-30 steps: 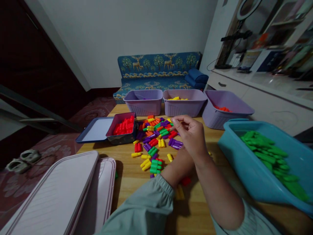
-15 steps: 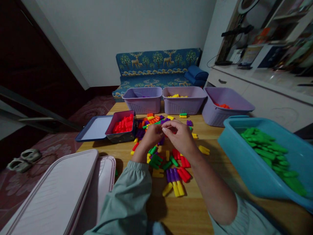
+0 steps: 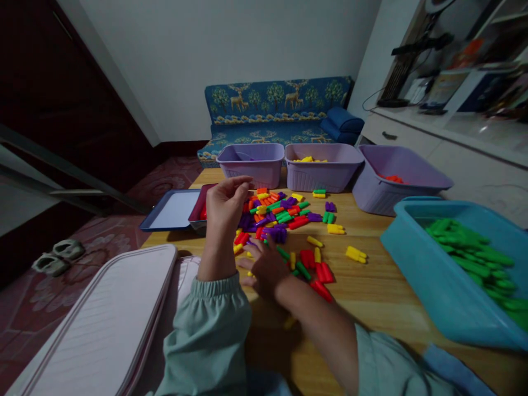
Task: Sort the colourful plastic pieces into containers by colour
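The hands have parted, seemingly working separately now: left hand (image 3: 224, 215) raised, fingertips together, any hold unclear; right hand (image 3: 267, 268) lower, fingers spread beside pieces (image 3: 298, 222).

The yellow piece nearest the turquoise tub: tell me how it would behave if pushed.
The yellow piece would probably slide rather than roll, since it lies broad and flat on the table. Its moulded, plastic look suggests stiffness. Small beside the right hand, it is probably light.

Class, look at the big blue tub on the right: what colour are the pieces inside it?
The pieces are green, seen best in the head view.
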A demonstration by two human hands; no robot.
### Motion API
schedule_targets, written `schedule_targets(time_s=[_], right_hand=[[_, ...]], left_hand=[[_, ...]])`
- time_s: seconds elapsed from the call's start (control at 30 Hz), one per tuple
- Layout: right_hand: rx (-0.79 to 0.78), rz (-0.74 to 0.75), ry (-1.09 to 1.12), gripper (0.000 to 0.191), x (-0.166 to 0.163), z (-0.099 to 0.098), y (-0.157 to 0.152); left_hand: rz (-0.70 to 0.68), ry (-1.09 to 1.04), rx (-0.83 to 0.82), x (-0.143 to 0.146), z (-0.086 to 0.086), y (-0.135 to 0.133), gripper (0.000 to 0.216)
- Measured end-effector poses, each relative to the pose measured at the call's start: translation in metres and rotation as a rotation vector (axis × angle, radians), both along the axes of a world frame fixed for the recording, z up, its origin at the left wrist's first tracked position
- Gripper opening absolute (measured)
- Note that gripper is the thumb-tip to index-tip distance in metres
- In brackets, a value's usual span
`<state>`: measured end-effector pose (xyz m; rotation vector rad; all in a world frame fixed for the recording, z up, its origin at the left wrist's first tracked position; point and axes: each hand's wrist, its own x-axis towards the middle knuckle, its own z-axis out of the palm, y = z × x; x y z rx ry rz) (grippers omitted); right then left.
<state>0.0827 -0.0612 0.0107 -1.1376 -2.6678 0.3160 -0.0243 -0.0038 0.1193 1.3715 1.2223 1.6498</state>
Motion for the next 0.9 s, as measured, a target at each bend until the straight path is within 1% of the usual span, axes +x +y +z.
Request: schedule_targets(time_s=[0.1, 0.17, 0.2, 0.23, 0.33, 0.37, 0.4, 0.47, 0.53, 0.6, 0.67, 0.77, 0.83, 0.9], right_hand=[[0.015, -0.193, 0.014, 0.024, 0.015, 0.003, 0.018], [0.035, -0.255, 0.040, 0.023, 0.018, 0.008, 0.022], [0.050, -0.241, 0.053, 0.023, 0.017, 0.011, 0.021], [0.067, -0.195, 0.062, 0.024, 0.013, 0.012, 0.018], [0.071, -0.021, 0.048, 0.036, 0.000, 0.012, 0.010], [0.053, -0.003, 0.033, 0.037, -0.003, 0.010, 0.009], [0.032, -0.022, 0.013, 0.037, -0.003, 0.008, 0.009], [-0.001, -0.137, -0.037, 0.034, 0.003, 0.007, 0.014], [0.011, -0.261, -0.065, 0.031, 0.019, 0.011, 0.022], [0.060, -0.324, -0.031, 0.027, 0.041, 0.022, 0.029], [0.093, -0.419, 0.003, 0.023, 0.067, 0.036, 0.034], [0.099, -0.610, 0.011, 0.025, 0.106, 0.050, 0.041], [0.060, -0.751, -0.030, 0.030, 0.131, 0.050, 0.045], [0.019, -0.826, -0.089, 0.038, 0.153, 0.043, 0.048]], left_hand=[[-0.009, 0.035, -0.009, 0.000, -0.008, 0.005, 0.029], [0.000, 0.065, -0.006, 0.001, -0.011, 0.007, 0.028], [0.007, 0.079, -0.002, 0.001, -0.012, 0.008, 0.028], [0.011, 0.094, 0.002, 0.002, -0.013, 0.008, 0.028], [0.006, 0.137, 0.004, 0.003, -0.014, 0.009, 0.030], [0.002, 0.148, 0.002, 0.003, -0.015, 0.009, 0.030], [-0.004, 0.161, -0.003, 0.003, -0.017, 0.011, 0.031], [-0.018, 0.204, -0.015, 0.004, -0.023, 0.014, 0.033], [-0.042, 0.313, -0.046, 0.005, -0.030, 0.016, 0.032], [-0.044, 0.496, -0.093, 0.007, -0.038, 0.018, 0.029], [-0.044, 0.695, -0.155, 0.009, -0.044, 0.018, 0.028], [-0.122, 0.893, -0.241, 0.012, -0.049, 0.017, 0.029], [-0.186, 0.951, -0.281, 0.012, -0.049, 0.016, 0.030], [-0.214, 0.997, -0.315, 0.011, -0.049, 0.016, 0.031]])
